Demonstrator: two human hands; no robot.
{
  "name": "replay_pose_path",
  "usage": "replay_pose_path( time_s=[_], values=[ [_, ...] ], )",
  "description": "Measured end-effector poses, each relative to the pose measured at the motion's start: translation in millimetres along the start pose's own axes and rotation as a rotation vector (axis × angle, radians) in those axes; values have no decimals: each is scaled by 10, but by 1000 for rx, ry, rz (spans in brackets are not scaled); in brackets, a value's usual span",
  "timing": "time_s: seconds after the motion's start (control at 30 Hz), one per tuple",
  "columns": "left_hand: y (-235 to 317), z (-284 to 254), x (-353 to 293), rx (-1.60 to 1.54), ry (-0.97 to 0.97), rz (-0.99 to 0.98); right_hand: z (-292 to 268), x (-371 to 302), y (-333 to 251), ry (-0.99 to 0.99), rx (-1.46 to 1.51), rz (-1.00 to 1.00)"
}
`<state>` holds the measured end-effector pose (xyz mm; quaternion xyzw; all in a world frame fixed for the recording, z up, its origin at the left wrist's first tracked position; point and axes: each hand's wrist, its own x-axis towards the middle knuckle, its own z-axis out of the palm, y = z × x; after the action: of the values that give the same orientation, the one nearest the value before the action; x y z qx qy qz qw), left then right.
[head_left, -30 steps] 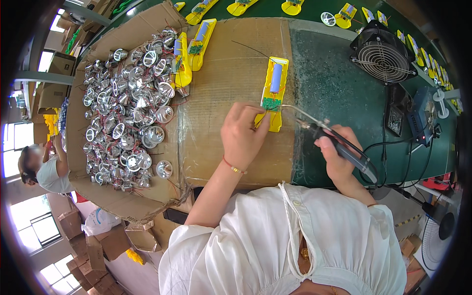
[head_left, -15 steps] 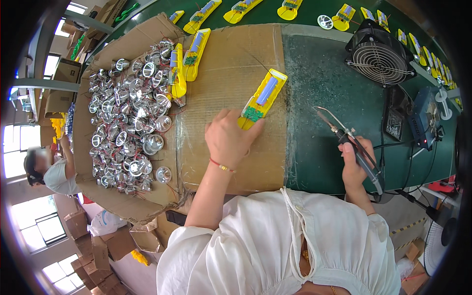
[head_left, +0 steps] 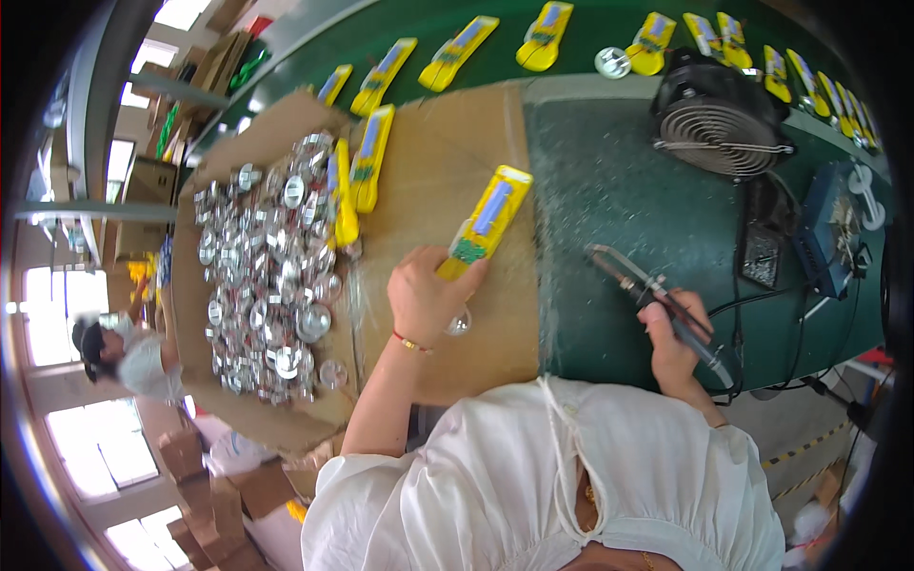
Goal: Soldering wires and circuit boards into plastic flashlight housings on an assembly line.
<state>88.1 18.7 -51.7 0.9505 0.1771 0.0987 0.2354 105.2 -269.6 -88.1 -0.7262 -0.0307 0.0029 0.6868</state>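
Observation:
My left hand (head_left: 427,300) grips the near end of a yellow plastic flashlight housing (head_left: 516,187), thumb on one side, on the cardboard mat. Inside the housing lie a blue-violet cylindrical battery (head_left: 492,208) and a small green circuit board (head_left: 467,251). Partly covered by this hand, a silvery reflector cup (head_left: 459,324) shows beside the wrist. In my right hand (head_left: 672,344) is a soldering iron (head_left: 687,335), fingers wrapped round its dark handle. A thin tube runs along the iron to its tip, which points up and left over the green table, apart from the housing.
A cardboard box (head_left: 195,314) of wired reflector cups stands left. Yellow housings (head_left: 378,78) line the far side. To the right are a black fan (head_left: 721,133), a dark tray (head_left: 762,262) and a blue soldering station (head_left: 826,228) with cables. Another person (head_left: 138,362) is far left.
The whole view has shifted, so the bench sits lower in it. A reflector cup now shows beside my left wrist. Both hands keep their holds, with little movement over the bench.

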Motion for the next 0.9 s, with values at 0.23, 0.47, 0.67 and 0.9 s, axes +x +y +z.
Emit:
replay_pose_path(
  time_s=[0.23, 0.47, 0.67, 0.9],
  values=[
    [982, 282, 1395, 251, -86, 160, -16, 36, 80, 12, -21, 46],
    [1727, 961, 2592, 258, -32, 86, 30, 59, 32, -16, 8, 60],
    [1155, 845, 3043, -134, 363, 175, -36, 106, 102, -37, -22, -30],
    [529, 986, 2683, -2, -28, 227, 23, 74, 60, -44, -127, 10]
  ],
)
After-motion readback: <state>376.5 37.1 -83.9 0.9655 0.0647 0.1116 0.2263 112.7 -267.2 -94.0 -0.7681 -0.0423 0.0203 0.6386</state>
